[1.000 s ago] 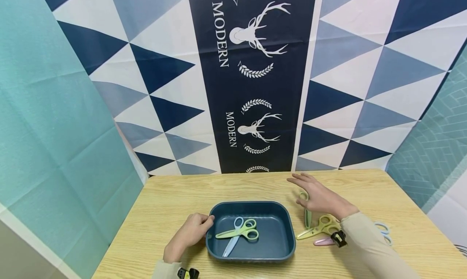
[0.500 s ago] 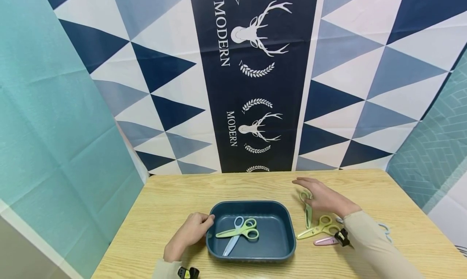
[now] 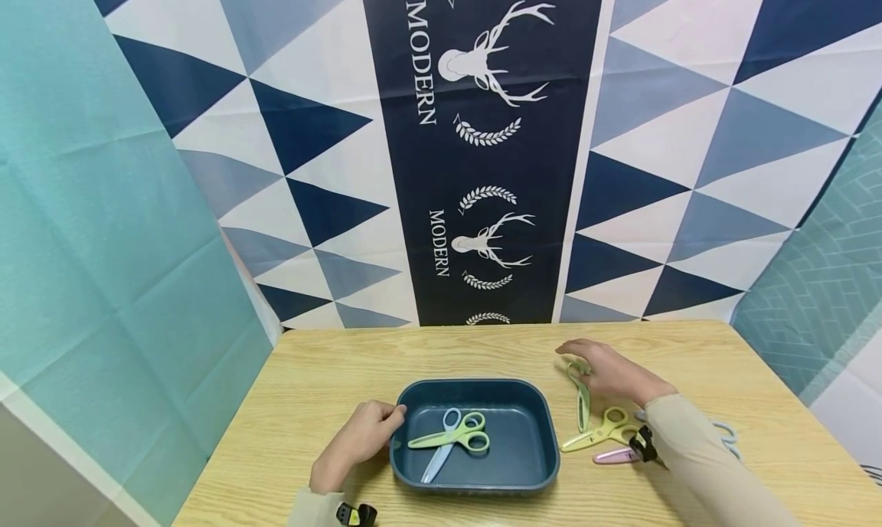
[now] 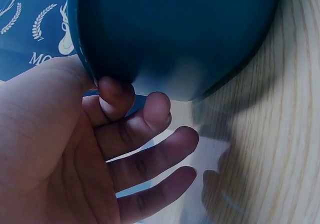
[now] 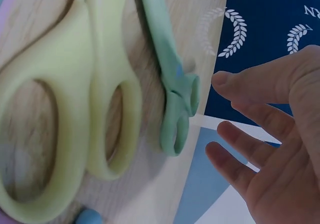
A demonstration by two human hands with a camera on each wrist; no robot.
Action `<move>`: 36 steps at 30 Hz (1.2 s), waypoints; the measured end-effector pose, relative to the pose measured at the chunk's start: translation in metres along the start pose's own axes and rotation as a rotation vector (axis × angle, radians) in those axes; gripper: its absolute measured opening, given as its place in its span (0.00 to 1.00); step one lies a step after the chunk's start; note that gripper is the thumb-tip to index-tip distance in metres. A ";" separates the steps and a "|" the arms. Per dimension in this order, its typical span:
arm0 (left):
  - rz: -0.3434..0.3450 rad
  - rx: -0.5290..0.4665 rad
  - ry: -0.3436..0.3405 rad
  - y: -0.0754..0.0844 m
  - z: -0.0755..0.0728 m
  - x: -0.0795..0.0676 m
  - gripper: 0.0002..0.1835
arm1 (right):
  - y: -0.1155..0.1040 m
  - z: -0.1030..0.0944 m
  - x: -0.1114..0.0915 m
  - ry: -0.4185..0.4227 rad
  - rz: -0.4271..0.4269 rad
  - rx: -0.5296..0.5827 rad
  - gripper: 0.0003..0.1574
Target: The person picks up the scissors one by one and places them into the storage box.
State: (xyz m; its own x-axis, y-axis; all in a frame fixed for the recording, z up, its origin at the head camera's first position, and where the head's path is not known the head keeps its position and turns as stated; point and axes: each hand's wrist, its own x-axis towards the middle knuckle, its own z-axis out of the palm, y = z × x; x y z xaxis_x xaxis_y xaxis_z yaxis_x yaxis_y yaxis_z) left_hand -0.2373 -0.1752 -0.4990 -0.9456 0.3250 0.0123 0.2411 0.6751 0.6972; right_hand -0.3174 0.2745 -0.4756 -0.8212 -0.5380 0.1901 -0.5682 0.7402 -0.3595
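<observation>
My left hand (image 3: pixel 361 436) grips the left rim of a dark blue tray (image 3: pixel 520 435), thumb over the edge. In the left wrist view its fingertips lie against the outer wall of the tray (image 4: pixel 170 33). Inside the tray, light green scissors (image 3: pixel 436 440) lie crossed over light blue scissors (image 3: pixel 436 464). My right hand (image 3: pixel 613 375) hovers by the handles of green scissors (image 3: pixel 583 412) on the table. In the right wrist view, its bent, spread fingers hold nothing, beside the green scissors (image 5: pixel 167 58), with yellow scissors (image 5: pixel 72 119) nearer the camera.
Right of the tray, yellow scissors (image 3: pixel 586 440) and pink scissors (image 3: pixel 615 456) lie on the wooden table (image 3: pixel 331 358). Blue handles (image 3: pixel 726 433) show past my right sleeve (image 3: pixel 703 450), which partly covers this group. A patterned cloth (image 3: pixel 482 167) hangs behind the table.
My right hand has lowered slightly and shifted a little right toward the handles of the green scissors, its fingers bending more. My left hand and the tray have stayed in place.
</observation>
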 end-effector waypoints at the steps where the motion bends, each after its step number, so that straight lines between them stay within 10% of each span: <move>1: 0.000 0.002 0.000 0.000 0.000 0.000 0.27 | 0.001 0.000 0.000 -0.003 0.003 0.005 0.27; 36: -0.006 -0.026 -0.012 -0.001 0.000 0.000 0.28 | 0.016 0.002 -0.006 -0.110 0.102 0.106 0.30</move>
State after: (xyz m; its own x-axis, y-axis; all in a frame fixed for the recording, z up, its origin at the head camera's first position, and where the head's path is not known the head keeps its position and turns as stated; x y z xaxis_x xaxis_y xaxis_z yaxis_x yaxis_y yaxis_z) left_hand -0.2379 -0.1761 -0.4999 -0.9444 0.3288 -0.0006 0.2293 0.6599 0.7155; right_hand -0.3216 0.2888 -0.4847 -0.8606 -0.5070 0.0489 -0.4683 0.7497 -0.4676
